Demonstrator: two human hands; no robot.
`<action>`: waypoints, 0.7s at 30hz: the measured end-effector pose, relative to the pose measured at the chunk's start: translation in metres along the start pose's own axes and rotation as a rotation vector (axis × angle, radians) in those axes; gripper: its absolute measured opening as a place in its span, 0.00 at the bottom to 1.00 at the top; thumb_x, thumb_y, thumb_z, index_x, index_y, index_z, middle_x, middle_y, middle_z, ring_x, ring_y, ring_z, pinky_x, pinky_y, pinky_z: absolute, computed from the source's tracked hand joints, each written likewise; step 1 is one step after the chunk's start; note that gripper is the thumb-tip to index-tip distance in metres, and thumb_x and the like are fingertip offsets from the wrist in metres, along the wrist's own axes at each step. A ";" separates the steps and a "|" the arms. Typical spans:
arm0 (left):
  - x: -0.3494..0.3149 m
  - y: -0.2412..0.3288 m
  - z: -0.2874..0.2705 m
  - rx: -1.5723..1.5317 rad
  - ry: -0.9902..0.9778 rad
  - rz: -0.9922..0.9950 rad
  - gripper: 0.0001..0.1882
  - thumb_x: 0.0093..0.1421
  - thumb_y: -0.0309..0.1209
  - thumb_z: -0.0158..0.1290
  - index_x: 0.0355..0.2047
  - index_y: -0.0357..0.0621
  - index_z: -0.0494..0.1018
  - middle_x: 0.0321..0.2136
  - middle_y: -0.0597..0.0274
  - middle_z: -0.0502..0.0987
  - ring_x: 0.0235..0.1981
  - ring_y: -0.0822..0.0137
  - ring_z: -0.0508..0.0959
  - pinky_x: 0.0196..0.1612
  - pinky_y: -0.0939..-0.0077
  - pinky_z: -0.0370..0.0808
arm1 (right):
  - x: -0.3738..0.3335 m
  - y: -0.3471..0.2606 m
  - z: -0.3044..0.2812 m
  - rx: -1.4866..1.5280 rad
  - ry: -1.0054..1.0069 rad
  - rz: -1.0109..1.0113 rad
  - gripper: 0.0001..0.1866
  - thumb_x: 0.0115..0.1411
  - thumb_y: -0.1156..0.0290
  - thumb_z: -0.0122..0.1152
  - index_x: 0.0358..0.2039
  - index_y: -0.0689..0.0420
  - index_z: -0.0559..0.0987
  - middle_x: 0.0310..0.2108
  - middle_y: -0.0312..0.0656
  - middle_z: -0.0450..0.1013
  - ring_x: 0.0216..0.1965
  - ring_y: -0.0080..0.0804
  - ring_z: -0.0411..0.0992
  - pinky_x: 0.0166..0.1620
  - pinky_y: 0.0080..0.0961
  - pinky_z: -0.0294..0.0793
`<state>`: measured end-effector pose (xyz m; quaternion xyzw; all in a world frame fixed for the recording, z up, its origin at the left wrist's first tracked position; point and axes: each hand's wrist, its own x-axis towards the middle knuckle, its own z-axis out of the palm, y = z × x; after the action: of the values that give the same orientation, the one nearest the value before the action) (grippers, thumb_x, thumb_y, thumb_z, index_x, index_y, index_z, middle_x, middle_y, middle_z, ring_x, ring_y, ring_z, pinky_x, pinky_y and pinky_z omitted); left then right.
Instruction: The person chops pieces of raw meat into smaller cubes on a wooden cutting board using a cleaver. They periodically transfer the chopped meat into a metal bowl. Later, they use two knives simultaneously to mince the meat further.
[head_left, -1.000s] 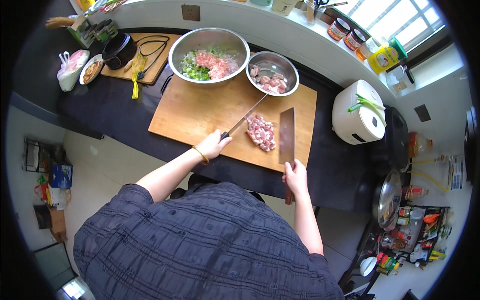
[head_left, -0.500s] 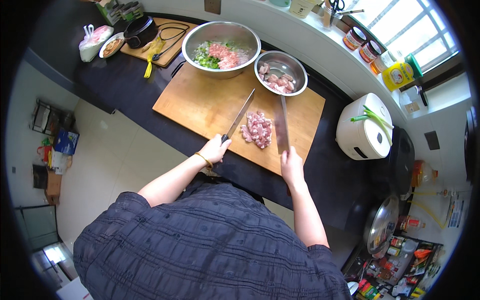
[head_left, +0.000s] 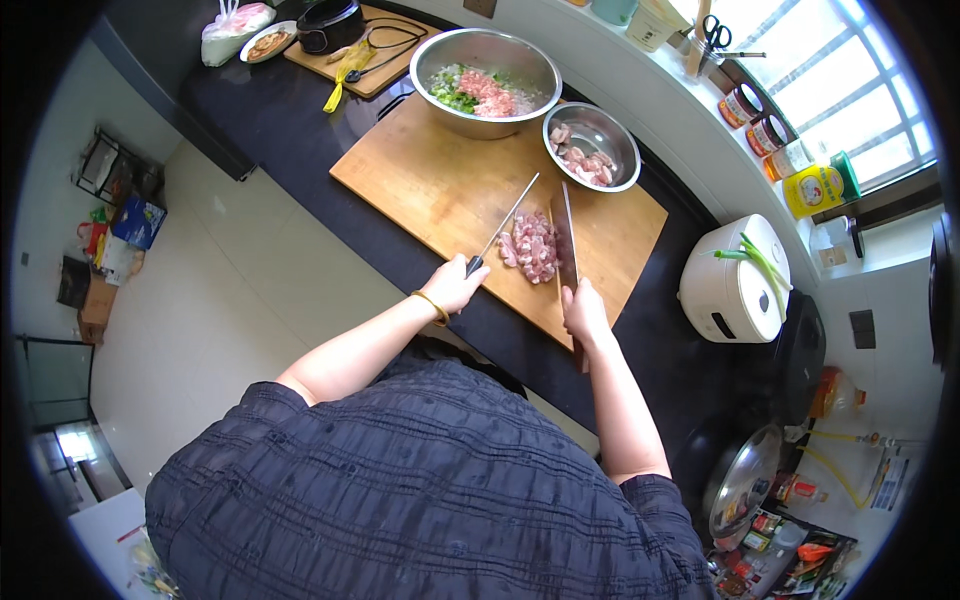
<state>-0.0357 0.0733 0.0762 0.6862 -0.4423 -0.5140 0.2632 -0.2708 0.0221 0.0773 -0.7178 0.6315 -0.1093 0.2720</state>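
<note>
My left hand (head_left: 456, 283) is closed round the black handle of a narrow knife (head_left: 510, 220), whose blade slants over the wooden cutting board (head_left: 400, 165) along the left of a pile of diced raw meat (head_left: 533, 247). On the pile's other side, my right hand (head_left: 586, 308) grips a broad cleaver (head_left: 566, 240) by its handle. Its blade stands steeply against the right edge of the meat. At the board's far side, a large steel bowl (head_left: 548, 97) holds pink minced meat and chopped green and white vegetables. Beside it, a smaller steel bowl (head_left: 628, 165) contains chunks of raw meat.
A white rice cooker (head_left: 728, 285) with green onion stalks on its lid stands to the right. Back left are a second board (head_left: 385, 85) with a black pot (head_left: 330, 27), a plate (head_left: 268, 42) and a plastic bag (head_left: 235, 35). Jars (head_left: 768, 135) line the windowsill.
The cleaver has come in leftward, closing the gap to the diced meat. The knife keeps about its place left of the pile. The whole view has shifted and turned slightly.
</note>
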 end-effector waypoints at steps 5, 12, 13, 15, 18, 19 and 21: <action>0.001 -0.004 -0.010 -0.137 -0.115 -0.029 0.18 0.58 0.44 0.45 0.22 0.43 0.62 0.13 0.68 0.64 0.10 0.77 0.64 0.13 0.82 0.66 | -0.019 0.014 0.002 0.539 -0.189 0.173 0.14 0.57 0.67 0.53 0.38 0.61 0.65 0.19 0.39 0.66 0.18 0.25 0.69 0.20 0.23 0.72; 0.004 -0.010 -0.011 -0.108 -0.142 0.008 0.18 0.59 0.44 0.44 0.22 0.43 0.61 0.13 0.67 0.64 0.10 0.75 0.65 0.13 0.80 0.67 | -0.027 0.010 0.009 0.194 0.048 0.036 0.10 0.59 0.67 0.50 0.29 0.60 0.65 0.14 0.42 0.64 0.15 0.33 0.67 0.17 0.27 0.65; 0.005 -0.010 -0.012 -0.099 -0.156 0.020 0.18 0.59 0.44 0.44 0.22 0.42 0.61 0.13 0.67 0.64 0.09 0.75 0.65 0.13 0.80 0.67 | -0.026 0.015 0.006 -0.019 0.128 -0.035 0.13 0.57 0.65 0.52 0.26 0.62 0.65 0.16 0.50 0.66 0.19 0.46 0.68 0.24 0.35 0.67; 0.009 -0.015 -0.016 -0.072 -0.149 0.030 0.18 0.59 0.44 0.44 0.22 0.43 0.61 0.12 0.66 0.64 0.09 0.74 0.65 0.13 0.79 0.67 | -0.028 -0.018 -0.016 0.010 0.108 0.053 0.14 0.56 0.63 0.52 0.26 0.63 0.66 0.20 0.55 0.69 0.25 0.54 0.68 0.29 0.38 0.67; 0.018 -0.015 -0.017 -0.001 -0.144 0.072 0.18 0.59 0.43 0.43 0.21 0.41 0.62 0.13 0.61 0.66 0.09 0.71 0.67 0.13 0.75 0.66 | -0.029 -0.024 -0.009 0.045 0.175 0.134 0.14 0.56 0.63 0.52 0.27 0.63 0.67 0.22 0.56 0.70 0.28 0.54 0.70 0.31 0.38 0.67; 0.022 -0.017 -0.015 0.054 -0.118 0.125 0.18 0.59 0.43 0.43 0.22 0.41 0.62 0.13 0.59 0.67 0.10 0.69 0.67 0.14 0.74 0.66 | -0.028 -0.014 0.000 0.036 0.172 0.162 0.13 0.56 0.64 0.52 0.27 0.63 0.68 0.23 0.56 0.70 0.29 0.54 0.70 0.32 0.38 0.68; 0.032 -0.027 -0.012 0.144 -0.050 0.229 0.19 0.59 0.43 0.43 0.22 0.39 0.63 0.14 0.55 0.68 0.11 0.66 0.69 0.16 0.70 0.67 | -0.024 -0.018 0.002 -0.055 0.142 0.159 0.13 0.56 0.65 0.51 0.28 0.64 0.69 0.25 0.57 0.70 0.31 0.54 0.70 0.35 0.39 0.68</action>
<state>-0.0130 0.0573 0.0430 0.6352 -0.5599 -0.4646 0.2591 -0.2589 0.0469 0.0901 -0.6630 0.7070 -0.1207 0.2145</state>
